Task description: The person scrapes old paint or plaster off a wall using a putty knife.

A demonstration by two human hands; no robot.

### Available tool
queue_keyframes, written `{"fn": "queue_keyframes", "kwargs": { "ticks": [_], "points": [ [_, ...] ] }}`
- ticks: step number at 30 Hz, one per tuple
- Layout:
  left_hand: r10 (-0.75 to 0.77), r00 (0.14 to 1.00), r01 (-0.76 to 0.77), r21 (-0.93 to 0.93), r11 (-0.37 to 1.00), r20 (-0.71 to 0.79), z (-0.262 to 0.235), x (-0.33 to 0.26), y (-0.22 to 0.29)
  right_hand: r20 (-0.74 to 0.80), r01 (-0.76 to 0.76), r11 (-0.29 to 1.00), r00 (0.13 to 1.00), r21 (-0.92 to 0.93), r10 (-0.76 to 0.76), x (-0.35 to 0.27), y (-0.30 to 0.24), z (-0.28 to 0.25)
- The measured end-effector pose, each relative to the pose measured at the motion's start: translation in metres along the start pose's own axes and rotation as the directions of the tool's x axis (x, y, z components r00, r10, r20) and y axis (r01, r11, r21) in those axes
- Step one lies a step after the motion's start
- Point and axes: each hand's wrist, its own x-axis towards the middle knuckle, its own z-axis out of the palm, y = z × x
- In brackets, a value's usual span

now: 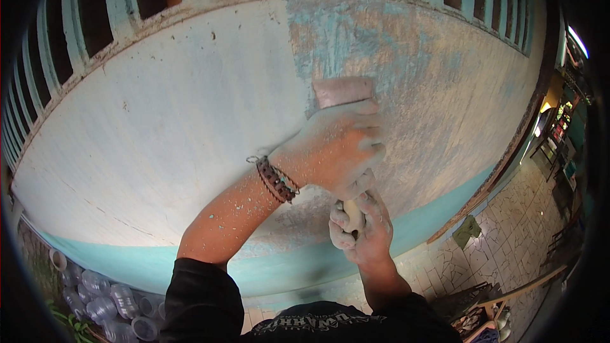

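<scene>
Protruding above left hand (337,149): sanding block (343,91)

This looks like the outside of a house or small shop under repair: a weathered wall (190,127) with pale, flaking turquoise paint and a slatted vent grille (127,0) across its far edge. Cracked stone paving (508,228) runs off to the right, and clear plastic bottles (101,298) pile up near left.

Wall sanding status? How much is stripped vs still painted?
Done: the wall right of centre looks scuffed down, with only blue flecks left. In hand: the left hand presses a sanding block at that patch's left edge; the right hand grips a pale handle. Left: the pale painted area and the turquoise band.
</scene>
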Motion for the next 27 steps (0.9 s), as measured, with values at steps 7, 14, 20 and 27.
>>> {"fn": "queue_keyframes", "kwargs": {
  "ticks": [7,14,20,27],
  "points": [
    [-0.068,0.998,0.068,-0.018,0.998,0.002,-0.006,0.003,-0.006,-0.032,0.032,0.997,0.999,-0.074,-0.034,0.007,-0.008,0.013],
    [-0.019,0.991,0.020,0.005,1.000,-0.135,-0.007,0.006,-0.014,0.042,-0.020,0.999,0.999,-0.049,0.022,0.008,-0.010,0.006],
    [-0.078,0.991,0.075,0.031,0.997,0.112,0.026,-0.016,0.015,-0.164,-0.022,1.000,0.986,-0.020,0.018,-0.011,0.023,-0.016],
    [-0.079,0.997,0.079,-0.013,0.997,0.003,0.009,0.001,-0.002,0.006,0.024,0.999,1.000,-0.032,-0.024,0.002,0.005,-0.009]
  ]
}}
